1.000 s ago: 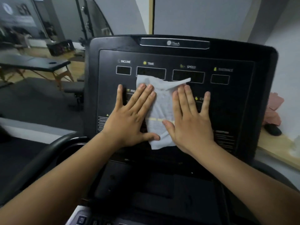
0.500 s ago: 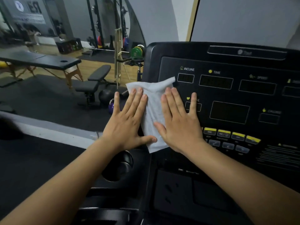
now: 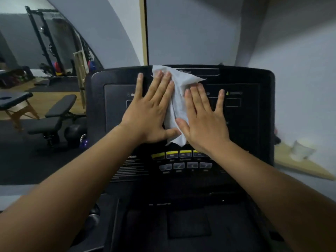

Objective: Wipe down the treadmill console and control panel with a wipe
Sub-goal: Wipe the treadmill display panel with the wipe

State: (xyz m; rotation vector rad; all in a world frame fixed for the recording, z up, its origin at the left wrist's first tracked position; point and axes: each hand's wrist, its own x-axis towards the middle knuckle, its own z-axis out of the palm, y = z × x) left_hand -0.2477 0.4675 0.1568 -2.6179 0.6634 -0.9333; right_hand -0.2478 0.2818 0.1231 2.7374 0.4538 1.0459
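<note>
Against the upper half of the treadmill console (image 3: 254, 124), a white wipe (image 3: 179, 102) lies pressed flat between two bare hands, its top edge reaching the console's upper rim and its lower corner hanging just above the row of yellow buttons (image 3: 171, 154). Left hand (image 3: 151, 115): palm down, fingers spread, the inner fingers resting on the wipe's left part and the thumb pinning its lower edge. Right hand (image 3: 203, 120): palm down, fingers likewise spread, index and middle fingers covering the wipe's right margin; neither hand pinches the sheet. The wipe appears thin, limp and light, creased along its middle, so it will likely bunch or slip unless held by flat palm pressure rather than by an edge. The display windows beneath the hands are dim and blurred, and whether the surface is already damp cannot be told. The grey buttons (image 3: 185, 165) and the lower control panel (image 3: 189, 222) look unwiped as yet.
</note>
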